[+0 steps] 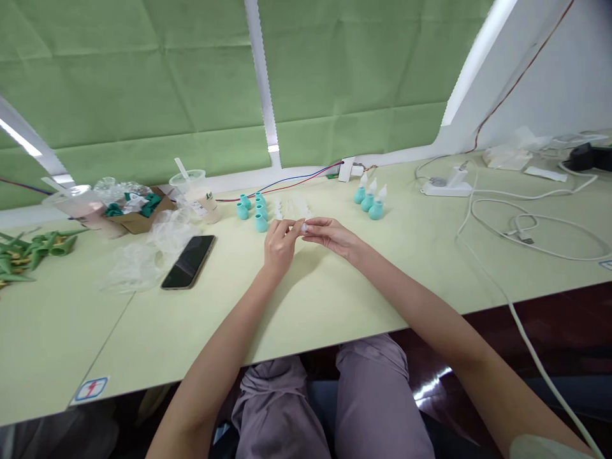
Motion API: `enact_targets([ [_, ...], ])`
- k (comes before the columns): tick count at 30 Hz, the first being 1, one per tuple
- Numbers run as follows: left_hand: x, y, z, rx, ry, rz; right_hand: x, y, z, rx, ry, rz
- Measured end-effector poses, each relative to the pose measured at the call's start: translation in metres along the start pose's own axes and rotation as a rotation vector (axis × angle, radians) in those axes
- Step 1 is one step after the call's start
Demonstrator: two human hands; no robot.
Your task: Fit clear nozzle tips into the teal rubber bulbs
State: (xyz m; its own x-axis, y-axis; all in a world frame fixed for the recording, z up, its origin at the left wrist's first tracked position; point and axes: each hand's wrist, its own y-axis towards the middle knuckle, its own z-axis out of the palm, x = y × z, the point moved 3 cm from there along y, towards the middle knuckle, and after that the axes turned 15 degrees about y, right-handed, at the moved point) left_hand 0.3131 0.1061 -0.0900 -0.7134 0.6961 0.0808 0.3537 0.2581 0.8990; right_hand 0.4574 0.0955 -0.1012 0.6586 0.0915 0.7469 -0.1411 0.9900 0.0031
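Note:
My left hand (280, 243) and my right hand (331, 234) meet over the middle of the table. Between their fingertips is a small white piece (304, 227), mostly covered, so its exact shape cannot be made out. Both hands are closed in a pinch on it. Just beyond the left hand stand several hollow teal bulb-shaped pieces (261, 222) with open tops. Small white and clear parts (301, 205) lie behind the fingertips. To the right of the right hand stand three teal bulbs with white pointed tips (375, 209).
On the left a black phone (188, 262) lies near crumpled clear plastic bags (138, 264). Two drink cups (203, 201) flank a cardboard box (141, 220); green plant-like pieces (36, 252) lie far left. A power strip (447, 185) and white cables (540, 194) cover the right side.

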Motion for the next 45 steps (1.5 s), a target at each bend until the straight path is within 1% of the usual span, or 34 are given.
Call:
enact_targets([
  [5, -0.001, -0.002, -0.001, -0.022, 0.008, 0.099, 0.0, 0.002, -0.004, 0.031, 0.019, 0.104],
  [11, -0.005, -0.004, -0.002, -0.065, 0.044, 0.137, 0.001, 0.001, -0.003, 0.06, 0.014, 0.168],
  [18, -0.007, -0.005, -0.002, 0.02, 0.004, 0.188, -0.001, 0.0, -0.006, 0.041, 0.045, 0.229],
  [22, -0.008, -0.007, -0.002, 0.007, -0.015, 0.203, -0.004, 0.003, -0.01, 0.076, 0.049, 0.254],
  [24, -0.007, -0.007, -0.001, -0.002, -0.038, 0.175, -0.004, 0.003, -0.01, 0.091, 0.043, 0.244],
  [26, -0.006, -0.006, 0.001, -0.024, -0.059, 0.104, -0.002, 0.002, -0.008, 0.119, 0.027, 0.181],
  [29, -0.007, -0.003, 0.001, -0.074, -0.114, -0.073, 0.002, -0.001, 0.0, 0.211, -0.012, 0.059],
  [30, -0.007, -0.002, 0.0, -0.078, -0.14, -0.132, 0.003, -0.002, 0.002, 0.244, -0.024, 0.044],
  [33, -0.011, -0.001, -0.002, -0.049, -0.199, -0.249, -0.001, -0.003, 0.006, 0.305, -0.084, 0.093],
  [36, -0.012, 0.0, -0.004, -0.023, -0.186, -0.256, -0.004, -0.001, 0.002, 0.277, -0.131, 0.099],
  [40, -0.01, 0.002, -0.005, -0.028, -0.123, -0.212, -0.001, 0.002, -0.003, 0.163, -0.083, 0.007],
  [45, -0.006, 0.0, -0.001, 0.033, -0.063, -0.19, 0.002, 0.002, -0.001, 0.144, -0.116, -0.014],
])
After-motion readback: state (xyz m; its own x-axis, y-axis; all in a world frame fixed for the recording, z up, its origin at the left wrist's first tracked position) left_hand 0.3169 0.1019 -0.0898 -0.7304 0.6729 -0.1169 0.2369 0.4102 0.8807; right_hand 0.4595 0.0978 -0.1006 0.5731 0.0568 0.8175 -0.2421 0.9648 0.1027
